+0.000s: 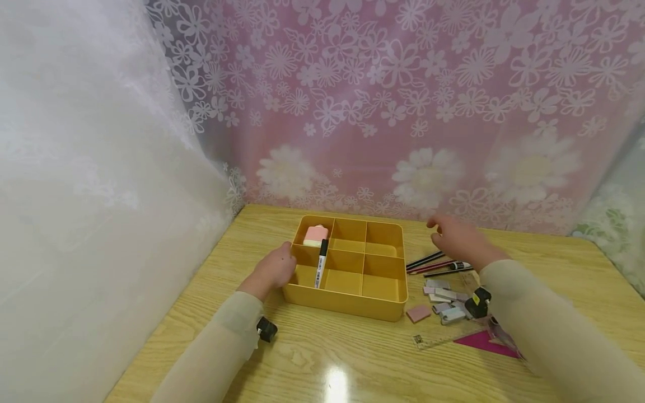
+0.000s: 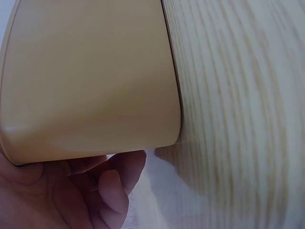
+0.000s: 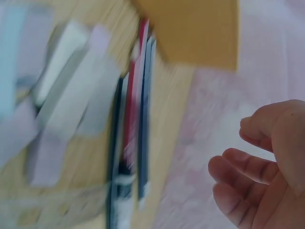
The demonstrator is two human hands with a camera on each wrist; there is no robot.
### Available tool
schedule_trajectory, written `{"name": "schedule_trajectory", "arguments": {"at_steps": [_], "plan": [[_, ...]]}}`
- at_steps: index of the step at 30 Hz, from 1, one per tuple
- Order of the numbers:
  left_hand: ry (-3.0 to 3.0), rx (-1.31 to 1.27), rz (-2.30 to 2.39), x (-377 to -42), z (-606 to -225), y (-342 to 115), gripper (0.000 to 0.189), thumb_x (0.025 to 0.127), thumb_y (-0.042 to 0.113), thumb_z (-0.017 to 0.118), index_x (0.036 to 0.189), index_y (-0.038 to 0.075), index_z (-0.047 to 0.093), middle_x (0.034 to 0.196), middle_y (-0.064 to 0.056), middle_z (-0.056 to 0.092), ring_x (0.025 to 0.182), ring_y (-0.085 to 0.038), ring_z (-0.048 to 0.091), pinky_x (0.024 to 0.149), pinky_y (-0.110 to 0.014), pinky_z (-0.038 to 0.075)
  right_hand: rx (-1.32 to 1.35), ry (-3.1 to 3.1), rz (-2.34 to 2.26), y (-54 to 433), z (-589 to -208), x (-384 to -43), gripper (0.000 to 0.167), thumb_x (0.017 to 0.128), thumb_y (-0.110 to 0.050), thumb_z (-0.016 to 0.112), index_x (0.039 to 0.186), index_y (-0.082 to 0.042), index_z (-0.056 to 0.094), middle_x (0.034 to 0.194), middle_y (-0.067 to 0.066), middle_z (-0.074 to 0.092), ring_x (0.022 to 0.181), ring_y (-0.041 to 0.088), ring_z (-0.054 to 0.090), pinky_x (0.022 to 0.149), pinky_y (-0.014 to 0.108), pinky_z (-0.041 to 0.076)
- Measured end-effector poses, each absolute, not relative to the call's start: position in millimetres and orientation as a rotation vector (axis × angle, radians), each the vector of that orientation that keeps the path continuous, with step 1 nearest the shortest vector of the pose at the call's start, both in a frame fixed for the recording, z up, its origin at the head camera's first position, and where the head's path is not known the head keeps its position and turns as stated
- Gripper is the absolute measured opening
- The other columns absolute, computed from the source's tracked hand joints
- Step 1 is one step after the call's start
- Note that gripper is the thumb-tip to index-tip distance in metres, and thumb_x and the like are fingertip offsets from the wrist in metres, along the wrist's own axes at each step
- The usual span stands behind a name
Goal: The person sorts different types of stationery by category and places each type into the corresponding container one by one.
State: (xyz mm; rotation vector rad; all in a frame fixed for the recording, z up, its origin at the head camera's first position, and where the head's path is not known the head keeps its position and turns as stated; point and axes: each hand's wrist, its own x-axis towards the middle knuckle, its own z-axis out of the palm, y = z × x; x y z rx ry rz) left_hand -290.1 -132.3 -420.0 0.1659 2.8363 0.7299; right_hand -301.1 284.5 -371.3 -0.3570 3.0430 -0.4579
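Note:
A yellow compartment box (image 1: 345,308) stands on the table. At its left wall, my left hand (image 1: 275,268) grips the edge; curled fingers (image 2: 112,191) show against the outside in the left wrist view, and the rim contact is partly hidden. A white marker with a black cap (image 1: 320,268) leans across a divider in the left part of the box. Behind it, a pink and cream block-like item (image 1: 316,235) lies in the back left compartment. My right hand (image 1: 461,240) hovers over the area right of the box, loosely bent and holding nothing.
Several pencils (image 1: 428,260) and a black-and-white marker (image 1: 458,265) lie right of the box. Nearer are several erasers (image 1: 452,315), a pink eraser (image 1: 418,313), a clear ruler (image 1: 438,338) and a magenta triangular piece (image 1: 486,342). A flowered curtain (image 1: 378,112) hangs behind the table.

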Motion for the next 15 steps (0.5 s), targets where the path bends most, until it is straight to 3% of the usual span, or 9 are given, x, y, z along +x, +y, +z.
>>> {"name": "schedule_trajectory", "arguments": {"at_steps": [10, 15], "plan": [[2.844, 0.177, 0.735, -290.7, -421.5, -132.8, 0.053, 0.108, 0.021, 0.029, 0.154, -0.004, 0.029, 0.147, -0.021, 0.050, 0.135, -0.034, 0.048, 0.111, -0.050, 0.037, -0.243, 3.044, -0.396, 354.8, -393.7, -296.7, 0.042, 0.099, -0.013, 0.048, 0.135, 0.009, 0.052, 0.128, 0.038, 0.054, 0.108, 0.052, 0.058, 0.071, 0.055, 0.051], [2.836, 0.153, 0.747, -290.3, -421.7, -132.9, 0.052, 0.108, 0.022, 0.029, 0.153, -0.003, 0.031, 0.145, -0.020, 0.052, 0.131, -0.032, 0.052, 0.110, -0.050, 0.039, -0.170, 3.004, -0.422, 383.9, -402.1, -295.2, 0.045, 0.098, -0.013, 0.050, 0.136, 0.011, 0.051, 0.137, 0.043, 0.044, 0.113, 0.058, 0.052, 0.075, 0.061, 0.050]]}}
